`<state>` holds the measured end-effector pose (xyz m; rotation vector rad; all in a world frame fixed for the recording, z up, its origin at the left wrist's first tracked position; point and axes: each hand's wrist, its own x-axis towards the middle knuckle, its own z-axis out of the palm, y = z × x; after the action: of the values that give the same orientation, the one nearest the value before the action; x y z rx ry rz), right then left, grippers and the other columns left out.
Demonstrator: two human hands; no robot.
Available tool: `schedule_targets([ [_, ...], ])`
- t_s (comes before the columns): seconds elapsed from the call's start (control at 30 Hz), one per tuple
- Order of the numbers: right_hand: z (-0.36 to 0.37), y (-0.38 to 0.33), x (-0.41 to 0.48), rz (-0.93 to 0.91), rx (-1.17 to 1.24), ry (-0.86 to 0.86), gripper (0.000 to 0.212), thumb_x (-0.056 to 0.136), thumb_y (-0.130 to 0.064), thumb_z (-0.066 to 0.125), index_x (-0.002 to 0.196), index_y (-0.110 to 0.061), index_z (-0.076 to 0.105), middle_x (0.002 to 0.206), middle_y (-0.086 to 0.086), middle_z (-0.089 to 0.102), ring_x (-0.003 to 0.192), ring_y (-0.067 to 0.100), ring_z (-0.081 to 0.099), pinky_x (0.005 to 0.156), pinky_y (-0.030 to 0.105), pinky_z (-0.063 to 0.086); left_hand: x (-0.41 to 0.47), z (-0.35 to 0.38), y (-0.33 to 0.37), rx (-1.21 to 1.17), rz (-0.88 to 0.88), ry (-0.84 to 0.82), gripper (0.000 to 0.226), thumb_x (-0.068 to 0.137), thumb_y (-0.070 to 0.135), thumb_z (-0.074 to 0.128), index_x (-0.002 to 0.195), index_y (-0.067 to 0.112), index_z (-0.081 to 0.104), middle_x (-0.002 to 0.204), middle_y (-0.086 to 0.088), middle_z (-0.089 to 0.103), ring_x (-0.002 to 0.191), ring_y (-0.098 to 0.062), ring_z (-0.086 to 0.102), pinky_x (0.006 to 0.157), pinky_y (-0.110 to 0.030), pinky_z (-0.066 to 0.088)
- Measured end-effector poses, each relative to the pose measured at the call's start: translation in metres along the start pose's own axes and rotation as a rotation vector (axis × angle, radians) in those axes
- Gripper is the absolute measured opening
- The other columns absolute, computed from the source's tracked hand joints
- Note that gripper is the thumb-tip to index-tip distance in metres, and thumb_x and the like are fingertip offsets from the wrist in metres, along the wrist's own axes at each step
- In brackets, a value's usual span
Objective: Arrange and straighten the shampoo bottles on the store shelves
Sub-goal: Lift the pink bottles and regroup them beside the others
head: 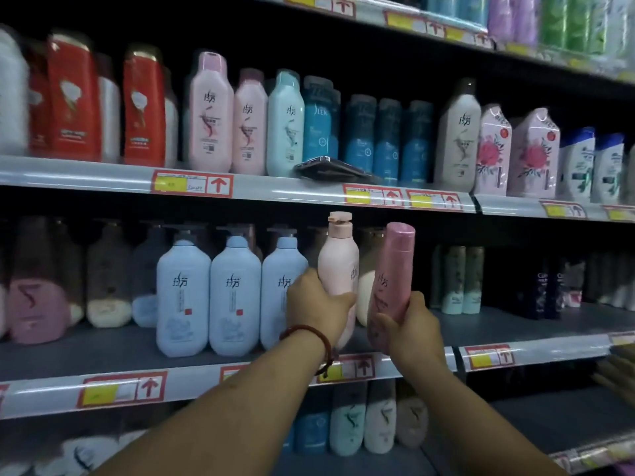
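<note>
Gripping two pink bottles (338, 259) (395, 266), two hands (318, 304) (414, 329)

Shop aisle: tiered shelves (86, 173) packed with rows of shampoo bottles (184, 297), red-yellow price tags (192, 183) along shelf edges.

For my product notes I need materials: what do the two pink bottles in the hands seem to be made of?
The pale pink pump-top bottle in the left hand looks like opaque matte plastic: even surface, only soft sheen. The darker pink round-capped bottle in the right hand looks like glossier plastic: a bright highlight shows on its cap. Blur limits certainty.
</note>
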<state>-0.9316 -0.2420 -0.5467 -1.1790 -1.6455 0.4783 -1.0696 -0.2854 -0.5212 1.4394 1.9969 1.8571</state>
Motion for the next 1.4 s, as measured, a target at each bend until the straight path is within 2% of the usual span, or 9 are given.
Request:
schedule_targets([
  [0.17,0.013,0.019,0.035,-0.013,-0.055,-0.012,0.03,0.091,-0.024,0.069,0.104,-0.02,0.043,0.101,0.002,0.059,0.088,0.025,0.06,0.078,0.043,0.056,0.021,0.03,-0.007,0.113,0.012,0.067,0.041,0.076,0.033,0.08,0.108,0.015,0.062,0.108,-0.004,0.067,0.099,-0.028,0.066,0.079,-0.039,0.058],
  [0.4,0.048,0.027,0.068,-0.008,-0.133,-0.082,0.033,0.092,-0.034,0.067,0.1,-0.014,0.042,0.1,0.009,0.06,0.08,0.026,0.055,0.066,0.033,0.044,0.035,0.061,-0.016,0.251,-0.059,0.073,0.045,0.08,0.036,0.074,0.116,0.015,0.057,0.114,-0.008,0.064,0.104,-0.033,0.065,0.083,-0.042,0.057],
  [0.57,0.052,0.033,0.075,-0.036,-0.22,-0.073,0.042,0.088,-0.049,0.066,0.099,-0.015,0.044,0.092,0.003,0.057,0.079,0.029,0.059,0.066,0.038,0.052,0.04,0.068,-0.025,0.276,-0.04,0.055,0.055,0.08,0.045,0.076,0.119,0.013,0.053,0.117,-0.009,0.062,0.105,-0.033,0.064,0.081,-0.04,0.055],
  [0.8,0.051,0.026,0.074,0.027,-0.205,-0.123,0.045,0.087,-0.048,0.066,0.104,-0.011,0.046,0.101,0.01,0.061,0.087,0.032,0.062,0.071,0.041,0.055,0.037,0.061,-0.02,0.301,-0.06,-0.051,0.067,0.082,0.041,0.078,0.129,0.011,0.042,0.125,-0.01,0.057,0.111,-0.033,0.062,0.084,-0.041,0.054],
  [0.93,0.042,0.014,0.062,0.052,-0.219,-0.088,0.034,0.088,-0.036,0.061,0.104,-0.008,0.05,0.104,0.015,0.063,0.088,0.035,0.062,0.074,0.041,0.055,0.033,0.037,-0.021,0.325,-0.045,-0.184,0.063,0.08,0.027,0.079,0.133,0.014,0.047,0.121,-0.011,0.063,0.111,-0.033,0.063,0.092,-0.041,0.056],
  [1.03,0.03,0.002,0.046,-0.051,-0.284,0.005,0.034,0.091,-0.027,0.058,0.119,-0.008,0.052,0.112,0.014,0.063,0.096,0.036,0.062,0.076,0.041,0.053,0.027,0.011,-0.017,0.403,-0.024,-0.266,0.031,0.081,0.02,0.076,0.106,0.009,0.062,0.103,-0.012,0.067,0.1,-0.032,0.066,0.087,-0.043,0.057],
  [1.1,0.024,-0.011,0.032,-0.13,-0.305,0.008,0.037,0.091,-0.026,0.06,0.125,-0.013,0.053,0.119,0.012,0.061,0.101,0.033,0.062,0.077,0.039,0.053,0.021,-0.01,-0.014,0.437,0.035,-0.288,0.022,0.082,0.021,0.075,0.097,0.009,0.063,0.093,-0.007,0.065,0.093,-0.028,0.066,0.083,-0.04,0.056],
  [1.27,0.024,-0.053,-0.008,-0.336,-0.349,-0.095,0.048,0.091,-0.029,0.063,0.136,-0.016,0.048,0.13,0.009,0.057,0.11,0.031,0.059,0.083,0.044,0.054,0.0,-0.088,-0.012,0.836,0.366,-0.207,0.043,0.092,0.037,0.062,0.129,0.02,0.049,0.121,-0.004,0.062,0.109,-0.028,0.06,0.086,-0.042,0.052],
  [1.4,0.043,-0.092,-0.041,-0.452,-0.365,-0.179,0.05,0.091,-0.031,0.063,0.136,-0.018,0.046,0.133,0.006,0.054,0.118,0.029,0.055,0.086,0.043,0.052,-0.008,-0.159,-0.03,0.982,0.347,-0.168,0.054,0.089,0.046,0.061,0.133,0.019,0.047,0.126,-0.005,0.058,0.115,-0.029,0.055,0.087,-0.041,0.047],
])
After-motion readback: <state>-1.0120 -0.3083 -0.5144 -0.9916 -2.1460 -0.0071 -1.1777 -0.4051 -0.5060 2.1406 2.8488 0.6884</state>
